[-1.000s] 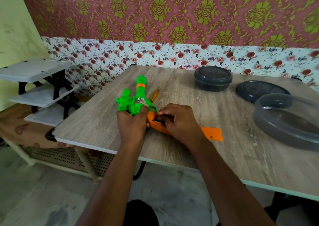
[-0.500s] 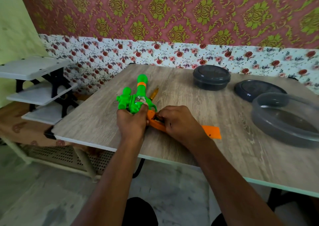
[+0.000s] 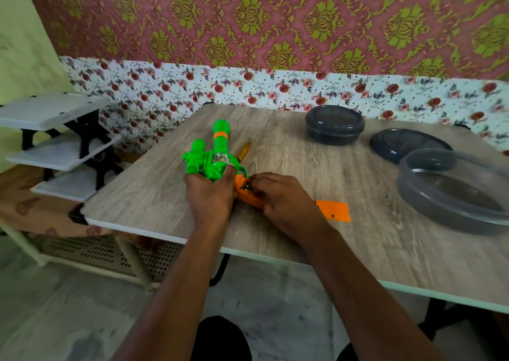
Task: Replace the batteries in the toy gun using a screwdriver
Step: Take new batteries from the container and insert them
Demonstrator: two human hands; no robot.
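A green toy gun [image 3: 212, 157] with an orange grip [image 3: 249, 196] lies on the wooden table [image 3: 289, 151], barrel pointing away from me. My left hand [image 3: 210, 195] grips its green body from behind. My right hand [image 3: 283, 198] rests over the orange grip, fingertips curled into the open battery compartment, where something dark shows. The orange battery cover [image 3: 334, 210] lies flat on the table just right of my right hand. A screwdriver with a yellow handle [image 3: 245, 151] lies beyond the gun.
A closed dark round container [image 3: 334, 125] stands at the back. A dark lid [image 3: 407, 144] and a large grey bowl [image 3: 454, 192] sit at the right. A white shelf rack [image 3: 55, 140] stands left of the table.
Both hands have stayed on the gun. The fingers of my right hand have shifted slightly at the battery compartment.
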